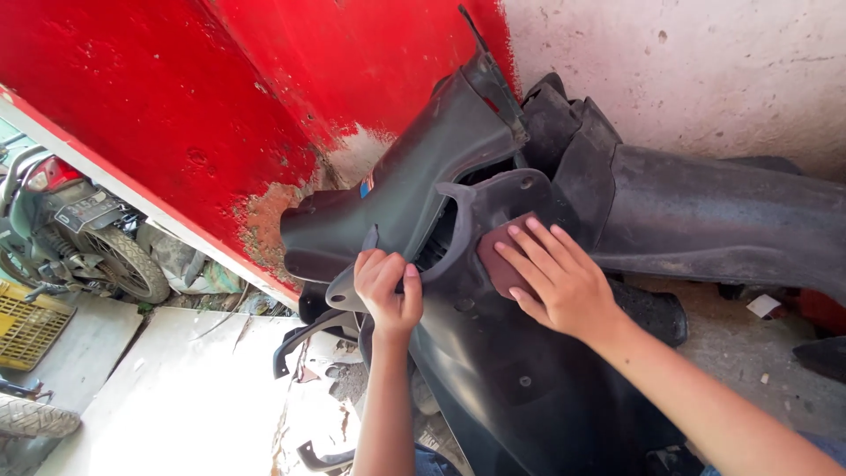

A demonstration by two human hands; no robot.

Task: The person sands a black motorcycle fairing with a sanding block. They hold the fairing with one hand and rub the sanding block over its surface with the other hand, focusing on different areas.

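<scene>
Gripping the edge of a black plastic scooter body panel [493, 370], the person's left hand [388, 289] is curled tight, fingers wrapped over the panel's curved rim and the thumb pressed against its side. The right hand [557, 275] lies flat and spread, fingers nearly straight, pressing a small reddish-brown sanding pad [500, 257] against the panel's upper face just below a raised opening; the pad shows only at the fingertips and beside the palm. The panel stands tilted in front of the person, its top leaning toward a red painted wall [220, 97] where the paint has flaked off to bare plaster low down. Behind it, touching or nearly so, other dusty black plastic fairing pieces [705, 211] lie against a rough white wall [705, 70]. Beyond the red wall's edge, at the left, a parked motorcycle [79, 238] shows its rear wheel and tail, with a yellow plastic crate [31, 326] near it on the concrete floor [176, 397]. More dark trim pieces rest on the floor below the left forearm.
</scene>
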